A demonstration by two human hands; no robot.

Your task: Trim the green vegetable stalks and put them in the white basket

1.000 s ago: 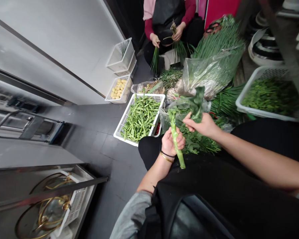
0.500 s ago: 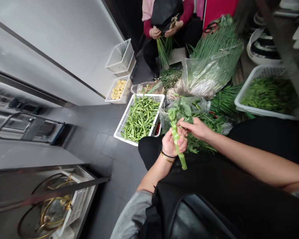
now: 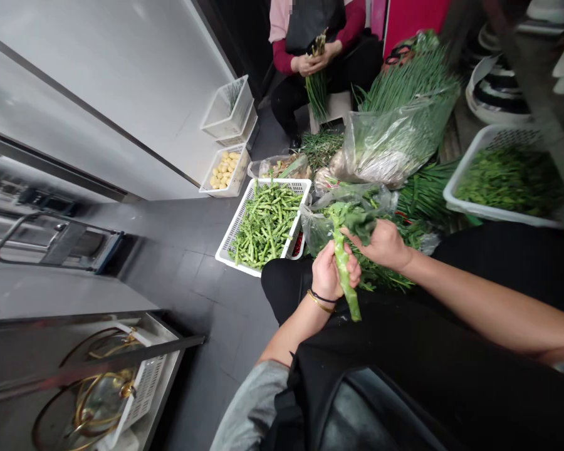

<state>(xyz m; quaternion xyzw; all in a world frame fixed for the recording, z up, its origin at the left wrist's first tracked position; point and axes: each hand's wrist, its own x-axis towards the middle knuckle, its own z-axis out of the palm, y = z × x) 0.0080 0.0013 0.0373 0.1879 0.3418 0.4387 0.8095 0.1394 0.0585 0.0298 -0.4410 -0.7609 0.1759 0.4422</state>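
Observation:
My left hand (image 3: 331, 274) is wrapped around a thick, pale green vegetable stalk (image 3: 343, 266), whose cut lower end sticks out below over my dark lap. At the top of the stalk are dark leaves (image 3: 360, 222). My right hand (image 3: 384, 245) is closed at these leaves, with thumb and finger reaching to the upper stalk just above my left hand. Beneath both hands lies a heap of leafy greens (image 3: 380, 272), partly hidden by my arms. Beyond my left hand stands a white basket (image 3: 237, 216) full of cut green stalk pieces (image 3: 266, 219).
Opposite me a person holds a bunch of green stems (image 3: 317, 94). A plastic bag (image 3: 380, 138) of long greens lies between us. A crate of potatoes (image 3: 223, 169) stands by the wall, a white basket of greens (image 3: 451, 194) at right, a trolley (image 3: 70, 244) at left.
My right hand has turned and closed at the leaves, which have bent over to the right. The stalk and my left hand have shifted slightly right. The other person's hands have come together.

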